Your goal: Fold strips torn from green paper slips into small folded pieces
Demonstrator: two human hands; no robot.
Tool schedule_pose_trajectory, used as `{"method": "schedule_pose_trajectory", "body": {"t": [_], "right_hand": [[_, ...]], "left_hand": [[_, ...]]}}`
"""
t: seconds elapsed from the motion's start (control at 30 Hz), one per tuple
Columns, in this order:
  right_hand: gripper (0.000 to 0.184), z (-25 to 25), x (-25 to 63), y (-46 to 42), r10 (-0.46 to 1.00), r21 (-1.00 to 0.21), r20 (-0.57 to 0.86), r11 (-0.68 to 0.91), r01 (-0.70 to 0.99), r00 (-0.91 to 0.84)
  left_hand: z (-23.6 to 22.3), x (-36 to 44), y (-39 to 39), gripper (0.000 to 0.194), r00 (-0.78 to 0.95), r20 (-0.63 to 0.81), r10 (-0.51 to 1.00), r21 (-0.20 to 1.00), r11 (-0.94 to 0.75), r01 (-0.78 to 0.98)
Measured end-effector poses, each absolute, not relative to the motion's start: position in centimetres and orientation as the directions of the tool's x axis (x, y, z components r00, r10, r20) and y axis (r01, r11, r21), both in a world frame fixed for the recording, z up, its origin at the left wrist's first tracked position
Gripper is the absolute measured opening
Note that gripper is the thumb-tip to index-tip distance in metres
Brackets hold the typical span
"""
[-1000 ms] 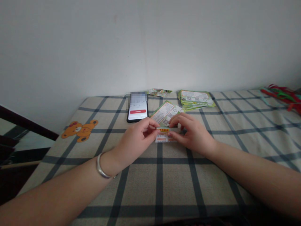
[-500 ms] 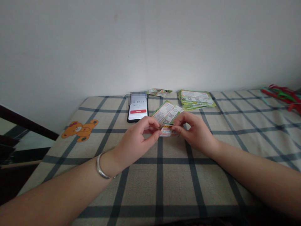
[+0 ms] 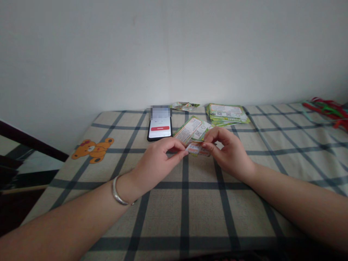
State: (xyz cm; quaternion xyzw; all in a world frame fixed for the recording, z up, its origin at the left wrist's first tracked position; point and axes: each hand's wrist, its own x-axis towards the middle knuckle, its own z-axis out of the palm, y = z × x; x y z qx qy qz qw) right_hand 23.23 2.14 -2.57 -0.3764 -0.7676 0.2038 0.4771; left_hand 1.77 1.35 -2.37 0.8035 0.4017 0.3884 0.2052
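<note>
Between my two hands is a small printed paper piece, white, orange and green, that looks folded. My left hand, with a silver bangle at the wrist, pinches its left end between thumb and fingers. My right hand pinches it near the right end, close to the upper edge. Just behind it a flat green-and-white printed card lies slanted on the cloth, its near part hidden by the held paper and my fingers.
A phone lies behind my left hand. Near the wall are a crumpled printed paper and a stack of green cards. Red and green straps lie far right. A bear figure shows on the checked cloth at left.
My right fingers have risen slightly at the paper's upper edge, and more of its printed face and a green fold now show. My left hand has shifted only a little.
</note>
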Motion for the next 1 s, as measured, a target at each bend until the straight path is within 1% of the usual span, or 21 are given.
{"method": "schedule_pose_trajectory", "body": {"t": [0.17, 0.3, 0.4, 0.63, 0.8, 0.9, 1.0], "right_hand": [[0.015, -2.52, 23.12, 2.15, 0.749, -0.644, 0.602, 0.66, 0.386, -0.277], [0.015, -2.5, 23.06, 2.07, 0.769, -0.658, 0.58, 0.636, 0.403, -0.267], [0.015, -2.51, 23.05, 2.04, 0.789, -0.676, 0.559, 0.611, 0.411, -0.254], [0.015, -2.68, 23.14, 2.01, 0.801, -0.7, 0.547, 0.597, 0.393, -0.243], [0.014, -2.68, 23.16, 1.98, 0.813, -0.709, 0.533, 0.581, 0.4, -0.236], [0.013, -2.58, 23.12, 2.06, 0.825, -0.725, 0.515, 0.564, 0.395, -0.234], [0.014, -2.53, 23.11, 2.2, 0.836, -0.739, 0.503, 0.548, 0.393, -0.219]], "left_hand": [[-2.38, 1.77, 1.41, 0.003, 0.334, 0.404, 0.852, 0.702, -0.523, 0.484], [-2.42, 1.66, 1.4, 0.006, 0.337, 0.357, 0.871, 0.718, -0.487, 0.498], [-2.35, 1.76, 1.33, 0.005, 0.321, 0.345, 0.882, 0.766, -0.463, 0.447], [-2.15, 1.92, 1.38, 0.003, 0.311, 0.379, 0.872, 0.743, -0.487, 0.46], [-2.06, 1.78, 1.39, 0.006, 0.354, 0.379, 0.855, 0.716, -0.513, 0.474], [-2.08, 1.83, 1.29, 0.007, 0.337, 0.361, 0.869, 0.737, -0.488, 0.468], [-2.45, 1.9, 1.31, 0.005, 0.329, 0.345, 0.879, 0.79, -0.461, 0.404]]}}
